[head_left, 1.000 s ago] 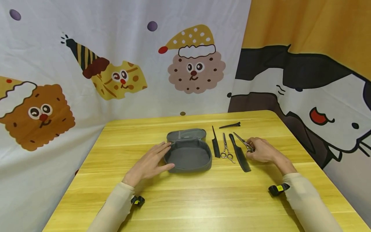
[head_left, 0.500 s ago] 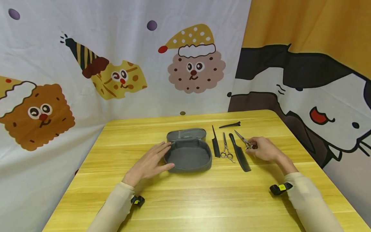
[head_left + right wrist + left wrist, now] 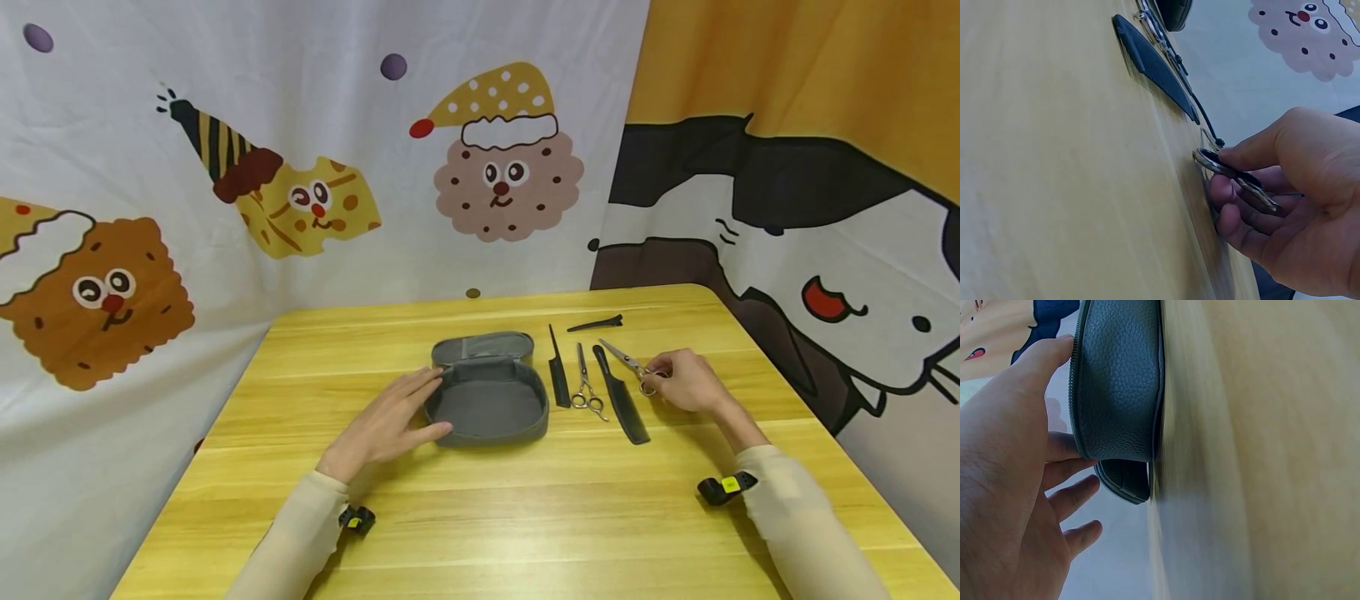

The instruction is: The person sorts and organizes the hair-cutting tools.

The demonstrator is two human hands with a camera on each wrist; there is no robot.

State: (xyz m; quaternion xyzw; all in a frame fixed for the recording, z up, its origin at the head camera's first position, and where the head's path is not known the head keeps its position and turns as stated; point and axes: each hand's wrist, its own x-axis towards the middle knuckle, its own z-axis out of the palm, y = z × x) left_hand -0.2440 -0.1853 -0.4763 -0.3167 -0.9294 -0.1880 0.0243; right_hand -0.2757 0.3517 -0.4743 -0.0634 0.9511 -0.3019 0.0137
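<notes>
My right hand (image 3: 686, 381) pinches the finger rings of a pair of silver scissors (image 3: 625, 357), whose blades point to the far left, toward a black comb. In the right wrist view one ring of the scissors (image 3: 1205, 160) shows between thumb and fingertips, low over the table. At the left rim of an open grey zip case (image 3: 491, 439) lies my left hand (image 3: 386, 421), its fingers extended. In the left wrist view the thumb touches the zipper edge of the case (image 3: 1119, 381), the other fingers reaching along its side. The case's lid (image 3: 495, 343) is folded back.
Right of the case lie a thin tail comb (image 3: 558, 383), a second pair of scissors (image 3: 587, 398) and a wide black comb (image 3: 624, 408). Behind them is a black hair clip (image 3: 596, 323). A patterned curtain (image 3: 405, 275) hangs behind the wooden table (image 3: 487, 525).
My right hand has shifted slightly to the right and its grip sits farther back on the scissors' rings, the blades turning slightly left. The left hand and case have stayed put.
</notes>
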